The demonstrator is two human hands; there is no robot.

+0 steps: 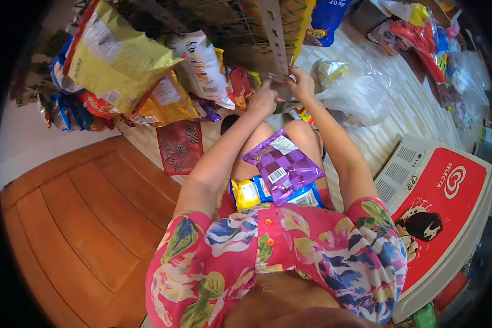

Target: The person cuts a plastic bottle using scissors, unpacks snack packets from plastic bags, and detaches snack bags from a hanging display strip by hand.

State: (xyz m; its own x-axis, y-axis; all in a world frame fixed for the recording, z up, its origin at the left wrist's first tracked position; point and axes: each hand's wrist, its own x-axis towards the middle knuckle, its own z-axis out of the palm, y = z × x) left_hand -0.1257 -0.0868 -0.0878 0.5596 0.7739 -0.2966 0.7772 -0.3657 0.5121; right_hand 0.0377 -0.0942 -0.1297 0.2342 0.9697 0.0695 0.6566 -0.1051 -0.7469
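Both hands reach forward to the lower end of a perforated metal strip [274, 38]. My left hand [263, 101] is closed, its fingers against something small near the strip's foot that I cannot make out. Close on its right, my right hand [302, 85] is pinched at the strip's edge; what it holds is too small to name. A purple snack pack [290, 167] lies on the lap, over a yellow and blue pack [249, 192] and a blue pack [306, 197]. A small red and yellow packet [300, 115] is just below the hands.
Snack bags, including a large yellow-green one [120, 57] and a white one [203, 68], hang at the left. Right of the hands lies a clear plastic bag [358, 95]. A red freezer [443, 202] stands at the right, a wooden door [87, 218] at the left.
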